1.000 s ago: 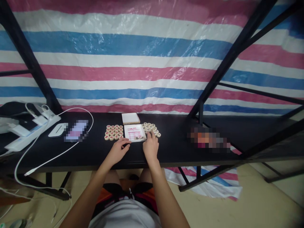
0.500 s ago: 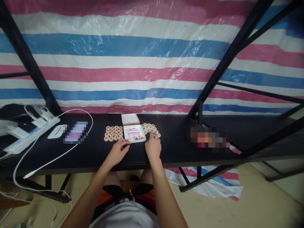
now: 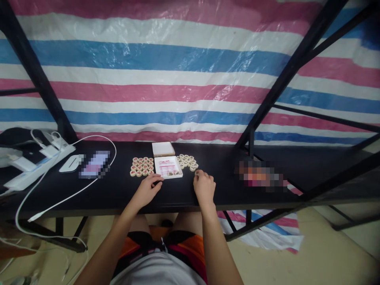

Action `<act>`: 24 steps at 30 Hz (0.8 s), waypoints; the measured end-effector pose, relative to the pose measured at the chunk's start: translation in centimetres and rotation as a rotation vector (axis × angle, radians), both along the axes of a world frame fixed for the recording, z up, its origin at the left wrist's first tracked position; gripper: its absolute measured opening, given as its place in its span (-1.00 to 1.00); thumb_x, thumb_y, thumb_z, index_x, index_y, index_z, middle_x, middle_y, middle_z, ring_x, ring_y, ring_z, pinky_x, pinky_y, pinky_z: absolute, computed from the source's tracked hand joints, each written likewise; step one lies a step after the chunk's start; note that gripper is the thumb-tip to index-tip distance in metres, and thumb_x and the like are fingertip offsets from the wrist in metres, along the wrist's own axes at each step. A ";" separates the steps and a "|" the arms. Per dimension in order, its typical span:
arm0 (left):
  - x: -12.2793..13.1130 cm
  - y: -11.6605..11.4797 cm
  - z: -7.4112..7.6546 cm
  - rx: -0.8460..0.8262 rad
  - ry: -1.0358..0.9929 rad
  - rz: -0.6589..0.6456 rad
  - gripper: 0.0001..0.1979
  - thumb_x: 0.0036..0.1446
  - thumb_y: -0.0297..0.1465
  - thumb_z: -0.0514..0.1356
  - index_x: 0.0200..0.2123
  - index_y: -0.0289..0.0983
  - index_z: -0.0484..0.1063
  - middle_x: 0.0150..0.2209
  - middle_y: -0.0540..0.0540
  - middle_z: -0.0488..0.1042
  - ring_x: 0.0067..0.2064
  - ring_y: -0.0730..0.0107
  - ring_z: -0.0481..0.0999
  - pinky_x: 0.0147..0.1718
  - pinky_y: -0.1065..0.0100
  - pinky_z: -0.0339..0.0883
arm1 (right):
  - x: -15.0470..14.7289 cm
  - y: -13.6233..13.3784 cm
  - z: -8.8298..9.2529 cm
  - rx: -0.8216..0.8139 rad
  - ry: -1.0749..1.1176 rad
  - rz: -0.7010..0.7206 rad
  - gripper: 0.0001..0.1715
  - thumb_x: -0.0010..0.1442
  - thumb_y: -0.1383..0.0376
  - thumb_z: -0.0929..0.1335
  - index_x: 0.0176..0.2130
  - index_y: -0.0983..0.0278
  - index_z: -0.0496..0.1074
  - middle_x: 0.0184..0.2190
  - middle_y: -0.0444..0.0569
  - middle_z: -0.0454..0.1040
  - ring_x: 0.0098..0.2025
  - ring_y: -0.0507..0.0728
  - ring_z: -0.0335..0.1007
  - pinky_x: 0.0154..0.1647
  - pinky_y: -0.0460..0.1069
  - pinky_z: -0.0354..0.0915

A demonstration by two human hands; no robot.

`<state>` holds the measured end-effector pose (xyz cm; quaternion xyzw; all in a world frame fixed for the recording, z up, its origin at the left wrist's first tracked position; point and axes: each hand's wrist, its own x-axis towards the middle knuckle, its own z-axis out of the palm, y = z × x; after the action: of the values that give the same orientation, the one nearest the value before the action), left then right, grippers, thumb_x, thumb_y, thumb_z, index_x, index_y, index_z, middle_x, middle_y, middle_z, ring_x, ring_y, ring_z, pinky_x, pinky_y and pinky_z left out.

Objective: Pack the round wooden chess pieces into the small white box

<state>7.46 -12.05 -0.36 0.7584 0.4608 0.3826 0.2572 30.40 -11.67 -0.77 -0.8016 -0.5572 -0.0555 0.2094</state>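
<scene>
A shallow white box (image 3: 164,161) with pink marks inside lies in front of me, with a few Chinese chess pieces (image 3: 171,173) in its near right part. My left hand (image 3: 147,189) rests at the box's near left corner, fingers loosely bent and apart, fingertips at the rim. To the left, red-marked Chinese chess pieces (image 3: 139,166) form tidy rows. Dark-marked pieces (image 3: 186,160) lie in a looser cluster on the right. Just nearer to me than that cluster, my right hand (image 3: 204,187) pinches what looks like a pale chess piece (image 3: 196,173), mostly covered by the fingers.
Behind the box lies its white lid (image 3: 163,149). On the black table (image 3: 113,194), a phone (image 3: 95,163), a white device (image 3: 71,164), a power strip (image 3: 38,168) and a white cable (image 3: 71,195) are at left. A blurred-out object (image 3: 261,175) is at right.
My right hand has moved right and slightly toward me, off the dark-marked pieces, with its fingertips now pinched. The left hand stays at the box corner.
</scene>
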 end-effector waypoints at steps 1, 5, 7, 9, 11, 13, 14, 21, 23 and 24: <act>0.0 0.0 0.0 0.000 0.002 0.002 -0.77 0.13 -0.37 0.10 -0.22 -0.23 0.53 -0.09 -0.14 0.47 -0.12 0.31 0.47 -0.25 0.33 0.39 | 0.0 0.0 0.1 -0.001 0.007 0.013 -0.74 0.24 0.34 0.22 -0.14 0.27 0.44 -0.18 0.09 0.47 -0.13 0.21 0.34 -0.23 0.01 0.20; 0.1 0.0 -0.1 -0.002 -0.003 0.007 -0.77 0.13 -0.37 0.09 -0.22 -0.22 0.53 -0.09 -0.13 0.47 -0.17 0.34 0.48 -0.25 0.33 0.39 | -1.2 0.3 0.9 0.113 0.112 0.172 -0.77 0.25 0.31 0.23 -0.14 0.31 0.41 -0.22 0.07 0.49 -0.17 0.19 0.36 -0.19 0.00 0.21; 0.1 0.0 -0.1 -0.004 -0.012 0.004 -0.77 0.13 -0.37 0.09 -0.22 -0.22 0.53 -0.09 -0.13 0.47 -0.16 0.33 0.48 -0.25 0.32 0.40 | -2.8 0.7 1.4 0.216 0.189 0.358 -0.74 0.27 0.29 0.22 -0.10 0.31 0.39 -0.19 0.05 0.49 -0.14 0.16 0.36 -0.11 -0.01 0.20; 0.1 0.0 -0.1 -0.005 -0.024 -0.001 -0.77 0.13 -0.38 0.09 -0.22 -0.23 0.52 -0.09 -0.14 0.47 -0.13 0.31 0.47 -0.24 0.31 0.40 | -4.7 1.3 1.8 0.242 0.202 0.554 -0.74 0.28 0.29 0.20 -0.12 0.29 0.40 -0.16 0.05 0.49 -0.10 0.16 0.35 -0.05 -0.01 0.18; 0.0 0.1 -0.2 -0.004 -0.038 -0.007 -0.77 0.12 -0.39 0.09 -0.21 -0.23 0.52 -0.09 -0.14 0.47 -0.11 0.30 0.47 -0.23 0.31 0.40 | -6.3 1.8 1.8 0.193 0.174 0.669 -0.75 0.27 0.31 0.21 -0.16 0.28 0.43 -0.21 0.03 0.50 -0.11 0.16 0.35 -0.03 0.01 0.16; 0.0 0.2 -0.2 -0.002 -0.052 -0.015 -0.76 0.12 -0.40 0.09 -0.19 -0.22 0.51 -0.09 -0.14 0.47 -0.11 0.30 0.46 -0.24 0.31 0.40 | -7.3 2.1 1.5 0.151 0.138 0.691 -0.78 0.25 0.32 0.23 -0.19 0.28 0.44 -0.23 0.01 0.51 -0.12 0.16 0.34 -0.04 0.01 0.16; 0.0 0.2 -0.2 -0.001 -0.058 -0.020 -0.76 0.12 -0.40 0.09 -0.19 -0.22 0.51 -0.09 -0.14 0.47 -0.11 0.30 0.46 -0.24 0.31 0.40 | -7.5 2.2 1.3 0.132 0.119 0.695 -0.79 0.25 0.32 0.23 -0.22 0.28 0.44 -0.26 0.00 0.51 -0.13 0.15 0.34 -0.06 0.00 0.15; 0.1 0.2 -0.2 0.000 -0.057 -0.028 -0.78 0.12 -0.41 0.09 -0.22 -0.24 0.51 -0.12 -0.14 0.47 -0.13 0.31 0.46 -0.25 0.33 0.39 | -7.4 1.6 0.4 0.173 0.071 0.705 -0.69 0.30 0.26 0.19 -0.32 0.27 0.46 -0.29 0.00 0.50 -0.14 0.13 0.32 -0.05 -0.01 0.14; 0.1 0.1 -0.2 0.002 -0.053 -0.027 -0.78 0.13 -0.41 0.09 -0.22 -0.25 0.50 -0.12 -0.14 0.47 -0.14 0.32 0.46 -0.26 0.33 0.39 | -6.8 1.6 0.5 0.222 0.098 0.671 -0.66 0.32 0.25 0.17 -0.27 0.28 0.48 -0.19 0.02 0.49 -0.08 0.13 0.30 -0.01 0.01 0.13; 0.0 0.1 -0.2 0.006 -0.050 -0.025 -0.78 0.13 -0.40 0.08 -0.22 -0.25 0.50 -0.12 -0.14 0.47 -0.14 0.32 0.46 -0.26 0.33 0.38 | -6.2 1.7 0.5 0.242 0.105 0.634 -0.64 0.32 0.25 0.16 -0.23 0.28 0.49 -0.13 0.04 0.48 -0.05 0.14 0.29 0.01 0.01 0.13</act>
<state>7.50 -11.98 -0.56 0.7549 0.4438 0.3995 0.2712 24.24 -9.95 -0.24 -0.5598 -0.7565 -0.0121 0.3380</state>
